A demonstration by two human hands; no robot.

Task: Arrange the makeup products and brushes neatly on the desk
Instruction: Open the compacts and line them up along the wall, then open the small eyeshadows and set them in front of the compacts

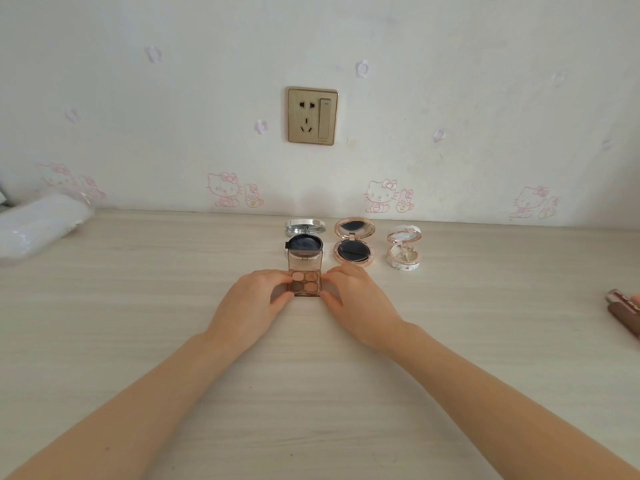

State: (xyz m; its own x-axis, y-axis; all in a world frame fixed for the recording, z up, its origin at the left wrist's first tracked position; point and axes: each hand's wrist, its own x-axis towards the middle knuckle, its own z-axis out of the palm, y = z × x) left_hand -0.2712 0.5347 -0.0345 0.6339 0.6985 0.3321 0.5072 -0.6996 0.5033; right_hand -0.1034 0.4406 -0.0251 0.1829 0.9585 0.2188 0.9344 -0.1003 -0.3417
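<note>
Translucent brown plastic is forming the raised lid of the eyeshadow palette (pixel 304 284), which is sitting near the centre of the pale wood-grain desk (pixel 138 306), in front of a row of three opened compacts. The left hand (pixel 252 299) and the right hand (pixel 353 296) are pinching the palette's opposite sides with curled fingers and thumbs. This two-sided grip is probably squaring it with the silver compact (pixel 305 249) directly behind. The rose-gold compact (pixel 354 251) and the small white floral compact (pixel 403 259) are standing to the right of the silver one, apart from each other, with lids tilted back toward the wall. The row is suggesting a display order, with the palette possibly beginning a second line.

The palette's lid is overlapping the silver compact's front edge, so it cannot be told whether they are touching. The palette's edges are hiding some fingertips. At the right margin, brown tubes (pixel 623 310) are being cut off by the frame, and their kind is staying uncertain. No brushes are showing. A white wrapped bundle (pixel 41 223) at the left is appearing too blurred to identify.
</note>
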